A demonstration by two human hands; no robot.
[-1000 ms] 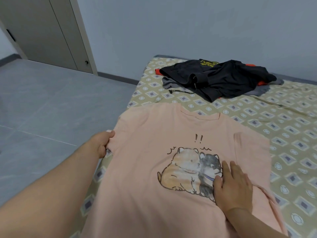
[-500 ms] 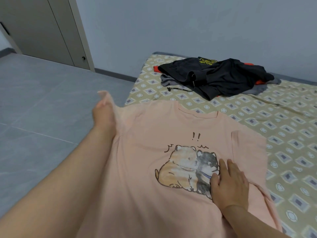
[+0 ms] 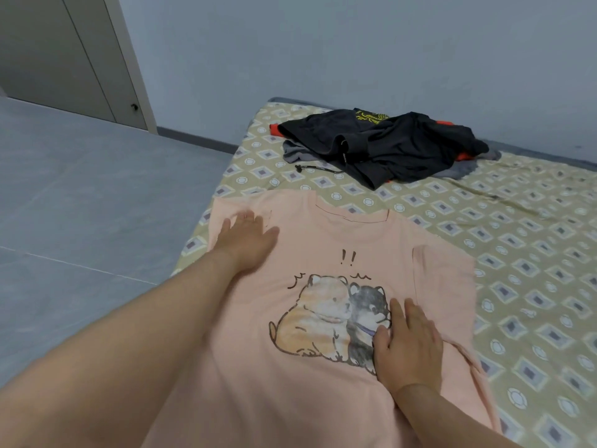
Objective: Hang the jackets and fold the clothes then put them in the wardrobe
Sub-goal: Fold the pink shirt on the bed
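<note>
On the patterned bed [image 3: 517,221] a peach T-shirt [image 3: 310,399] lies face up, printed with two cartoon dogs under "!!". The left hand [image 3: 248,240] rests flat on its ten o'clock shoulder, and the right hand [image 3: 407,347] lies flat beside the print. At twelve o'clock is a dark clothes pile [image 3: 387,147] with unreadable yellow lettering.

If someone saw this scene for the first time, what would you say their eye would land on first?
Most likely the peach T-shirt with its cartoon dog print, spread face up on the near part of the patterned bed. The left hand lies flat on its shoulder area and the right hand flat at the print's edge. Behind it, near the wall, sits a heap of dark clothes.
</note>
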